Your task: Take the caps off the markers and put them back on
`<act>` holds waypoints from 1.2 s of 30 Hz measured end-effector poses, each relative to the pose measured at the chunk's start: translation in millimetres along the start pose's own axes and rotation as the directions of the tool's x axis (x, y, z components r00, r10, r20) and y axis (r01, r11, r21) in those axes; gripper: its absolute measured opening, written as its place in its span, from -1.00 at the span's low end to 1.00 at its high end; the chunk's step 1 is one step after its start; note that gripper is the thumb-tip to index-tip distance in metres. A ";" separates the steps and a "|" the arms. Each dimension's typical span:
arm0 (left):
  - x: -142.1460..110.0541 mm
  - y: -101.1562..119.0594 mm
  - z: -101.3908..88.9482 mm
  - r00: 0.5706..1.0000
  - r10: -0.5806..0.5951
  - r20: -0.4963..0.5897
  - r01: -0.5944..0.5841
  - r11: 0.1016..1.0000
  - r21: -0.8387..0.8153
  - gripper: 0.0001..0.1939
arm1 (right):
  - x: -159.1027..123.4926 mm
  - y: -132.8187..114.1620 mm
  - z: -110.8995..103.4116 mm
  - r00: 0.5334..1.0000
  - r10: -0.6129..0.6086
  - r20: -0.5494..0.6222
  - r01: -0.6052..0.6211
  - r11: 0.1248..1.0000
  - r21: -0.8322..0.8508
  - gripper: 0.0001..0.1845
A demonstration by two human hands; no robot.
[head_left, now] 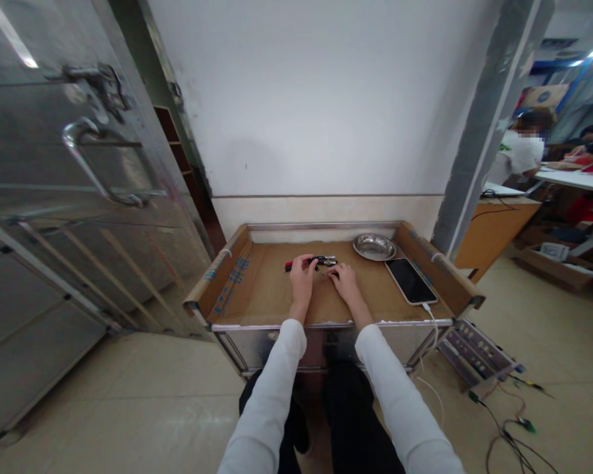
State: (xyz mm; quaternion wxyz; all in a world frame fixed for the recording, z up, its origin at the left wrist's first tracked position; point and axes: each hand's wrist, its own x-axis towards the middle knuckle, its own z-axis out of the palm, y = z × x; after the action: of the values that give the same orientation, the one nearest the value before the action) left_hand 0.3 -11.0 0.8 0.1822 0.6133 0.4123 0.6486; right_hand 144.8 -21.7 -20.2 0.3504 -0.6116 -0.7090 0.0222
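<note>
On the cardboard-lined tray table [261, 299], my left hand [302, 280] rests over several slim pen-like items [328, 260], black and red with silvery ends. Its fingers are curled by a small dark piece, partly hidden. My right hand [346, 283] is just to the right, thumb and fingers pinched together around something small and dark that is too small to name. The two hands' fingertips are close but apart. Behind my right hand sits a round metal dish [374, 247], and a phone [411, 281] lies farther right.
A white charging cable [432, 322] runs from the phone over the front edge. Cardboard walls [432, 257] rise at both sides. A metal door [79, 263] stands left. An electrical device [479, 355] and loose wires are on the floor right; a person [521, 151] sits beyond.
</note>
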 end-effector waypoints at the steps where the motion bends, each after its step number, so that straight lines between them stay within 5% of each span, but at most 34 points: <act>1: 0.1 -0.3 -0.4 1.000 0.004 -0.007 -0.004 1.000 0.005 -0.82 | -0.1 0.3 0.4 1.000 -0.002 -0.002 0.002 1.000 0.004 -0.83; 18: 0.2 1.3 -1.7 0.997 -0.046 -0.059 0.049 0.998 0.043 -0.81 | -1.8 -4.7 -4.0 0.998 0.047 0.031 -0.045 0.998 -0.054 -0.76; 27: 2.5 -14.7 -0.2 0.995 -0.086 -0.043 0.091 0.987 0.136 -0.82 | -3.5 -8.6 -9.7 0.996 0.079 0.031 -0.077 0.994 -0.074 -0.71; 36: 1.7 -11.1 7.5 0.952 -0.042 0.302 -0.016 0.982 0.189 -0.92 | -5.7 -10.3 -13.8 0.992 0.128 0.007 -0.126 0.983 -0.137 -0.69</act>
State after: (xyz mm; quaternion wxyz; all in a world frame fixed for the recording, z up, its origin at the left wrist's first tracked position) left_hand 4.1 -0.7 -7.2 0.1888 0.7178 0.4429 0.5029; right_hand 143.3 -34.8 -7.7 0.3002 -0.6778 -0.6712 0.0010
